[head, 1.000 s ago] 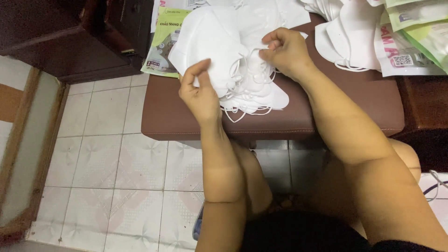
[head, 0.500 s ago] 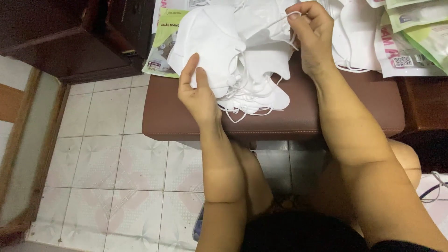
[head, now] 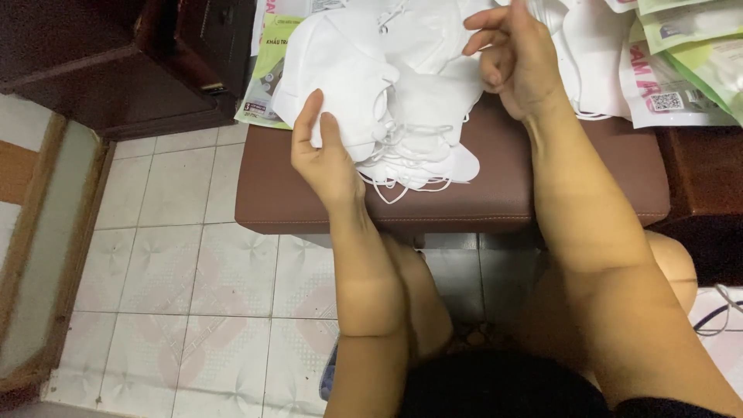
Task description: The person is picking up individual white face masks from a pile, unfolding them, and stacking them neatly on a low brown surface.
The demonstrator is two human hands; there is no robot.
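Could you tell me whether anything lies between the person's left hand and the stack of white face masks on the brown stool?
Nothing visible does: the left hand already rests on the stack of white face masks, fingers on top. The right hand is at its far edge.

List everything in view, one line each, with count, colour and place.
face masks: a loose pile, count unclear, white, on the stool top under both hands
stool: one, brown padded top, centre of view
packets: several, green and white, upper right on the stool
packet: one, green and white, upper left edge of the stool
cabinet: one, dark brown wood, upper left
floor: pale tiles, below and left of the stool
cord: one, dark, lower right on the floor
left hand: holds the pile's left edge
right hand: raised over the pile, pinching something white
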